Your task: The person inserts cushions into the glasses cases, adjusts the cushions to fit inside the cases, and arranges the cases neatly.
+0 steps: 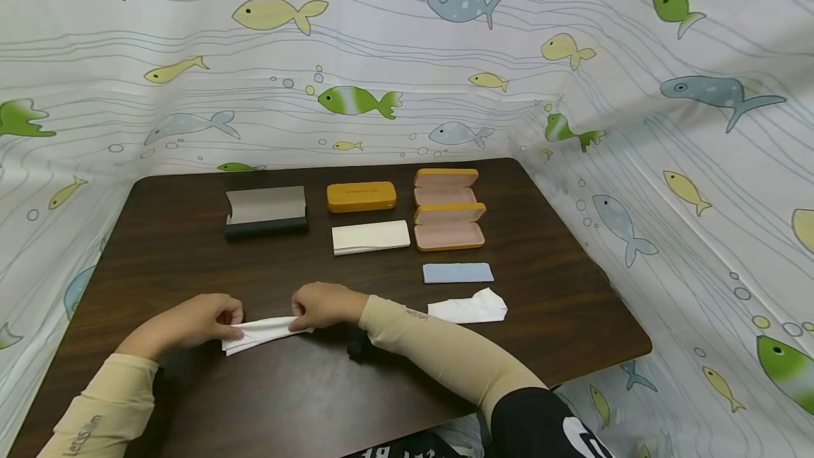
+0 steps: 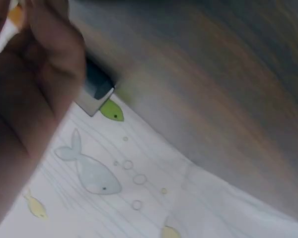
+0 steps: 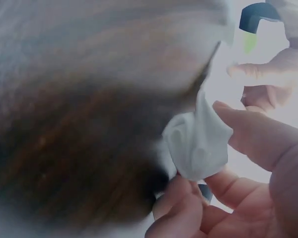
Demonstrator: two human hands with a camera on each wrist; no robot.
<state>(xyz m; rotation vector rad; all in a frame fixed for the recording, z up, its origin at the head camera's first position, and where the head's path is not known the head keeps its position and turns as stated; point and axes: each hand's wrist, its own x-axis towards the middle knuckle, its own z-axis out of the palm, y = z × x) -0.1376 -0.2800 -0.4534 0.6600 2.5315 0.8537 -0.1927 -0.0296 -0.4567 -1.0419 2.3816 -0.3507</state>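
A folded white cloth (image 1: 263, 333) is stretched between my two hands, low over the front left of the table. My left hand (image 1: 206, 316) pinches its left end between thumb and fingers. At the other end, my right hand (image 1: 326, 304) pinches the cloth. In the right wrist view the white cloth (image 3: 198, 144) bunches and drapes between the right thumb and fingers, with the left hand (image 3: 268, 79) beyond it. The left wrist view shows the back part of the left hand (image 2: 39, 74), its fingertips cut off by the frame.
Behind the hands stand an open dark green case (image 1: 267, 228), a closed yellow case (image 1: 361, 197) and two open yellow cases (image 1: 449, 235) with pink lining. A cream folded cloth (image 1: 371, 238), a blue cloth (image 1: 458, 273) and a rumpled white cloth (image 1: 467, 308) lie on the table (image 1: 559, 302).
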